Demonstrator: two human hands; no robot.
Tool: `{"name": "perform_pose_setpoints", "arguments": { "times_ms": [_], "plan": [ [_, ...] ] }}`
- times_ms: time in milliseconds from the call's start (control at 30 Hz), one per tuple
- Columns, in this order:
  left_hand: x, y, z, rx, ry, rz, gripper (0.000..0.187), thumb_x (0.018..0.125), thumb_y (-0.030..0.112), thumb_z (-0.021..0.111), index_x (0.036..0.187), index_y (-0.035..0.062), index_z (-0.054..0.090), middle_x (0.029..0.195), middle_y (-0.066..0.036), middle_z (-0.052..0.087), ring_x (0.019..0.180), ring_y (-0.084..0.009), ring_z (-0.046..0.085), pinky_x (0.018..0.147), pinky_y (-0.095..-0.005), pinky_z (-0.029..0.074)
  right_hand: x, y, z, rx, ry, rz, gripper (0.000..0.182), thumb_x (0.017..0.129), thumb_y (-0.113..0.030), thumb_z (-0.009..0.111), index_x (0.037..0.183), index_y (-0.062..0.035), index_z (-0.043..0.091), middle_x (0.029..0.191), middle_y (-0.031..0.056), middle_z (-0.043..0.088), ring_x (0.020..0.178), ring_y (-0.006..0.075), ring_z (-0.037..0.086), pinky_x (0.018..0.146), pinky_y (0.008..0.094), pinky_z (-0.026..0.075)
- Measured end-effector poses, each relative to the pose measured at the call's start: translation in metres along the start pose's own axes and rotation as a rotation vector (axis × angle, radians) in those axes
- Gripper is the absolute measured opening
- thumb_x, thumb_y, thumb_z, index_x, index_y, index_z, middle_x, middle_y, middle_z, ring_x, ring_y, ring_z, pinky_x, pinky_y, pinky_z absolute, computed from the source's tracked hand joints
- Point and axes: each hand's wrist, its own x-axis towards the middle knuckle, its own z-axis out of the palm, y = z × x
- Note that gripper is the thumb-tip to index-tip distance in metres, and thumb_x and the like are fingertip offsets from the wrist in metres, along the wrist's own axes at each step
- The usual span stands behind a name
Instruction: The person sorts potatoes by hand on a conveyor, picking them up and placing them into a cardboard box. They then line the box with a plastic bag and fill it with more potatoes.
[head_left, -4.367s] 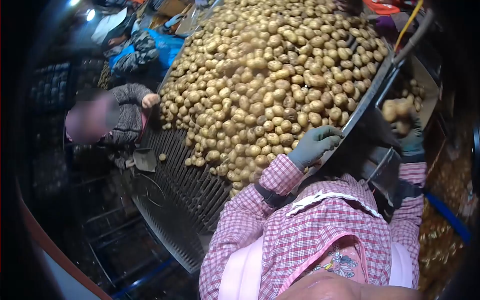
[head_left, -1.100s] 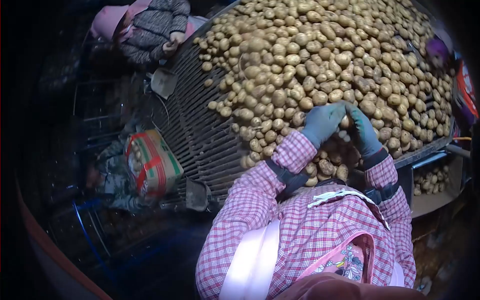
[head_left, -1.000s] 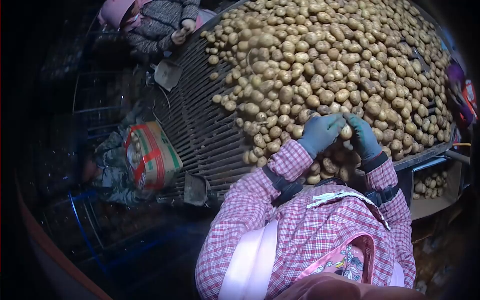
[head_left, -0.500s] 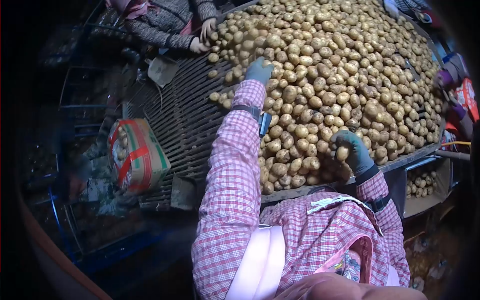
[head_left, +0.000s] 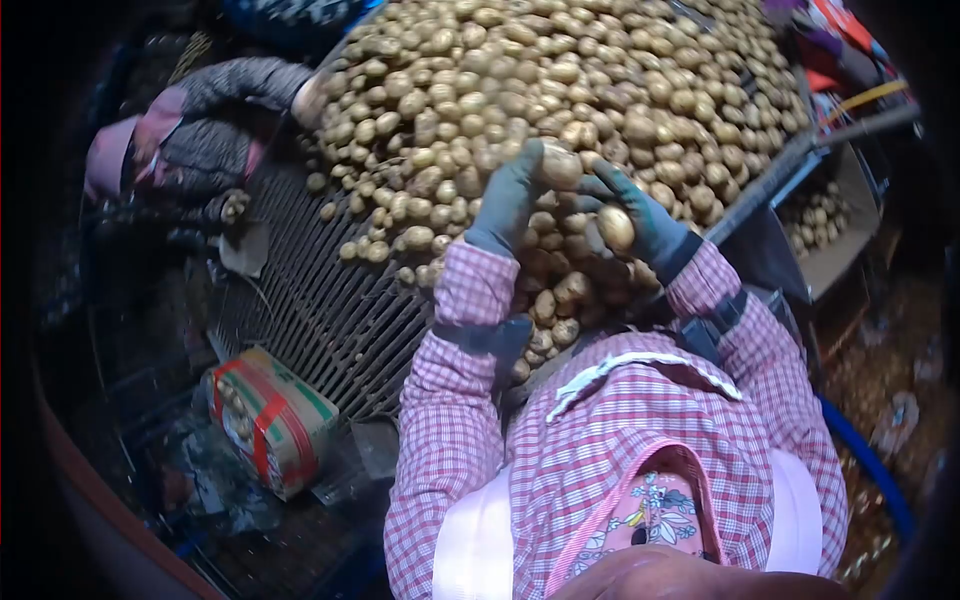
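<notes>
Left hand: the gloved left hand [head_left: 510, 195] had come back from its far reach across the heap and stood raised near the person's chest, fingers wrapped round a potato [head_left: 560, 165] at its tips.
Right hand: the gloved right hand [head_left: 640, 222] was lifted beside it, closed round a second potato [head_left: 616, 227] cupped against the palm.
Spacing: the two hands stood close together, above the near edge of the pile, not quite touching.
What changed: half a second before, the left arm was stretched out long towards the far side of the potatoes while the right waited low at the table's edge; by this moment both were up and each carried one.
What that meant: to my eye the picking-out had moved from reaching to holding, with two potatoes lifted clear of the rest.
Pile: the heap of potatoes [head_left: 560, 80] covered the slatted table [head_left: 310, 310], sloping away from the person.
Versus earliest view: back then the right hand was off to the side over a box of potatoes [head_left: 815, 215]; now it was above the table.
Others: a co-worker's sleeve [head_left: 225, 90] reached towards the pile's far edge.
Below: a taped carton [head_left: 268, 420] sat beside the table.
</notes>
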Motion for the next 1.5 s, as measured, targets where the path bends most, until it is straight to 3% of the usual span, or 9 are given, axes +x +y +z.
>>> {"name": "perform_pose_setpoints", "arguments": {
  "times_ms": [133,333,467,633,833,1033,1167,1300,1500],
  "plan": [
    [-0.032,-0.012,0.041,0.171,0.076,-0.076,0.044,0.101,0.042,0.058,0.123,0.0052,0.068,0.108,-0.005,0.071,0.093,-0.0137,0.066,0.081,-0.0294,0.054,-0.016,0.002,-0.015,0.065,-0.051,-0.088,0.047,0.103,-0.035,0.056,0.142,-0.0086,0.052,0.12,0.0106,0.068,0.093,0.0164,0.07,0.073,0.03,0.06],
    [-0.044,-0.014,0.031,0.623,-0.12,0.295,0.05,0.109,0.037,0.042,0.132,-0.003,0.062,0.126,-0.013,0.068,0.116,-0.0204,0.065,0.101,-0.0343,0.052,-0.043,0.005,-0.05,0.358,0.036,-0.086,0.04,0.105,-0.03,0.051,0.135,-0.0053,0.058,0.115,0.0164,0.071,0.076,0.0207,0.071,0.059,0.03,0.06],
    [-0.042,-0.017,0.037,0.447,-0.07,0.159,0.049,0.108,0.035,0.046,0.135,-0.0044,0.059,0.129,-0.013,0.067,0.115,-0.0211,0.066,0.099,-0.0336,0.054,-0.061,0.005,-0.1,0.341,-0.003,-0.217,0.041,0.104,-0.02,0.052,0.144,-0.0071,0.051,0.129,0.0143,0.065,0.096,0.0228,0.071,0.072,0.0319,0.063],
    [-0.044,-0.024,0.089,0.484,-0.21,-0.034,0.058,0.1,0.03,0.063,0.145,-0.0043,0.048,0.137,-0.015,0.059,0.104,-0.019,0.066,0.091,-0.0309,0.055,-0.088,-0.006,-0.096,0.076,0.19,-0.282,0.039,0.102,-0.026,0.059,0.132,-0.0001,0.06,0.103,0.0086,0.071,0.074,0.0155,0.069,0.066,0.0286,0.06],
    [-0.021,-0.072,0.103,0.423,-0.293,-0.238,0.03,0.097,0.022,0.066,0.115,-0.0018,0.067,0.092,-0.007,0.071,0.073,-0.0098,0.064,0.065,-0.022,0.052,-0.097,-0.022,-0.083,-0.066,0.109,-0.265,0.052,0.098,-0.023,0.067,0.141,0.002,0.052,0.128,0.0094,0.064,0.103,0.0134,0.066,0.081,0.0239,0.057],
    [-0.057,-0.004,0.08,0.345,-0.053,0.0,0.022,0.098,0.022,0.064,0.1,0.003,0.074,0.08,-0.004,0.07,0.063,-0.0101,0.064,0.056,-0.0225,0.052,-0.144,-0.059,-0.092,-0.309,0.385,-0.201,0.048,0.094,-0.029,0.073,0.134,-0.0057,0.061,0.1,0.0037,0.068,0.07,0.0082,0.064,0.057,0.0203,0.055],
    [-0.092,0.034,-0.022,0.285,0.299,0.112,0.02,0.094,0.012,0.066,0.11,0.0013,0.072,0.088,-0.006,0.073,0.076,-0.015,0.07,0.07,-0.0259,0.058,-0.212,-0.117,-0.206,-0.635,0.586,-0.431,0.046,0.098,-0.027,0.066,0.138,-0.006,0.059,0.12,0.0066,0.065,0.101,0.0134,0.063,0.084,0.0259,0.053],
    [-0.132,0.031,-0.13,1.018,0.606,0.321,0.035,0.092,0.006,0.066,0.126,-0.0031,0.065,0.126,-0.012,0.063,0.117,-0.0215,0.06,0.1,-0.0328,0.05,-0.27,-0.185,-0.295,-0.94,1.07,-0.6,0.044,0.103,-0.023,0.056,0.144,-0.0067,0.055,0.136,0.0102,0.062,0.12,0.0149,0.061,0.099,0.0257,0.048],
    [-0.155,-0.023,-0.039,1.186,0.362,0.508,0.043,0.085,0.019,0.077,0.124,0.0053,0.067,0.128,-0.017,0.062,0.118,-0.0304,0.059,0.103,-0.0396,0.048,-0.185,-0.098,-0.181,-0.811,0.589,-0.497,0.04,0.097,-0.009,0.051,0.135,-0.0072,0.062,0.116,0.0054,0.068,0.094,0.0089,0.067,0.077,0.0186,0.051]
  ]
}}
